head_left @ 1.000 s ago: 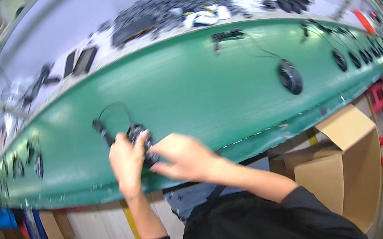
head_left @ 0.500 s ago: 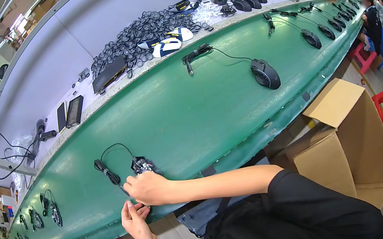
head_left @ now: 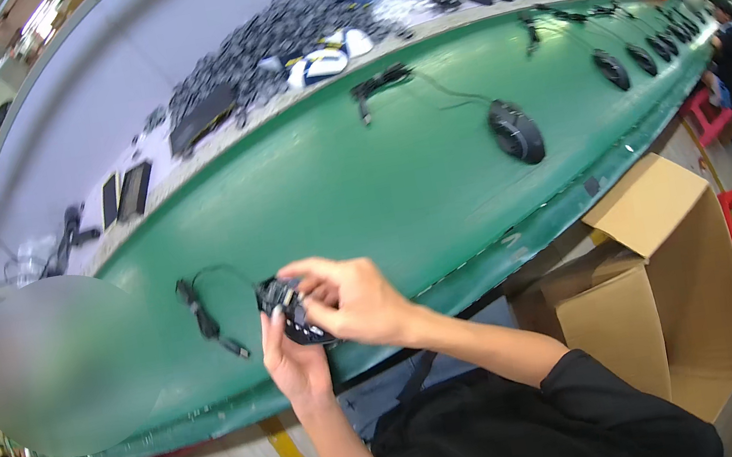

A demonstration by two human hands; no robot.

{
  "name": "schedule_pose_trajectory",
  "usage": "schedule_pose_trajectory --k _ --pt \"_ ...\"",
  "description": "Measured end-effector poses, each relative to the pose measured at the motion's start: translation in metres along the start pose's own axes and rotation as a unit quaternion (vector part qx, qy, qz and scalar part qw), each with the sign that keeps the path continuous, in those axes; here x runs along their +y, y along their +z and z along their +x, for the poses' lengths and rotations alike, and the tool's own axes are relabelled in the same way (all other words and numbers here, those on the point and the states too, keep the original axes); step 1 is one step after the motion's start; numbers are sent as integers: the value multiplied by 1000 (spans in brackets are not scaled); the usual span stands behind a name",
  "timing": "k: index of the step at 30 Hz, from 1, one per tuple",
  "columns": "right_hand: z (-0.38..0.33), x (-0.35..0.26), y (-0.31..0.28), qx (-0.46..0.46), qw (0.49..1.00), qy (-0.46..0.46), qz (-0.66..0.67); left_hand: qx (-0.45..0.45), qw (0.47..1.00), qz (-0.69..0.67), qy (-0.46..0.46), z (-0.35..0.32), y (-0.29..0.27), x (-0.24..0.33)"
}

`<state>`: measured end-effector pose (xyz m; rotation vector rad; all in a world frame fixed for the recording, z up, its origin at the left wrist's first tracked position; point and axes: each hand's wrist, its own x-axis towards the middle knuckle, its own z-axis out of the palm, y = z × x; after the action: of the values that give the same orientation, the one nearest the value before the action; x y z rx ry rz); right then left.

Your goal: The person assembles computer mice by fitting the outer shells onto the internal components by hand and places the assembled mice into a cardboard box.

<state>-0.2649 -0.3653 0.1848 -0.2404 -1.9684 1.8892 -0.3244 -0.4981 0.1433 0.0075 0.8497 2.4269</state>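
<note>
A wired computer mouse without its top cover (head_left: 306, 331) lies at the near side of the green belt, its inner parts showing. My left hand (head_left: 300, 365) grips its near left edge, thumb up against the side. From the right, my right hand (head_left: 364, 304) reaches over it with curled fingers, closed about its right and far edges. Whether a small part sits between those fingertips is hidden. The mouse's bundled black cable (head_left: 204, 321) rests on the belt to the left, its plug pointing toward me.
A finished black mouse (head_left: 516, 132) lies farther right on the green belt (head_left: 361, 200), with more beyond. Behind, a ledge bears a heap of small dark round parts (head_left: 258, 48) and white-and-navy gloves (head_left: 319, 66). An open cardboard box (head_left: 607, 309) stands right. A blurred patch covers the left belt.
My left hand has come up from the belt's edge to the mouse and taken hold of it. My right hand has shifted right and now lies over the mouse's right side.
</note>
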Motion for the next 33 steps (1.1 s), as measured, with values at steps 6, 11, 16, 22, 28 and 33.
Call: schedule_pose_trajectory --k 6,11,16,22,28,33 --pt "0 -5 -11 36 970 -146 -191 24 999 -25 36 -4 23 0" --pt "-6 -12 -4 1 999 -18 -44 11 1000 0 16 -4 17 -2" --pt "-5 -7 -9 28 996 -25 -85 -11 1000 -13 4 -7 14 -4" --pt "-11 -14 -8 57 949 -131 -282 -44 997 36 56 -10 14 -12" --pt "-20 -16 -1 -3 987 -38 -159 -86 993 46 73 -6 3 -22" --pt "-24 -3 3 8 981 -68 -184 -60 995 44 61 -5 5 -21"
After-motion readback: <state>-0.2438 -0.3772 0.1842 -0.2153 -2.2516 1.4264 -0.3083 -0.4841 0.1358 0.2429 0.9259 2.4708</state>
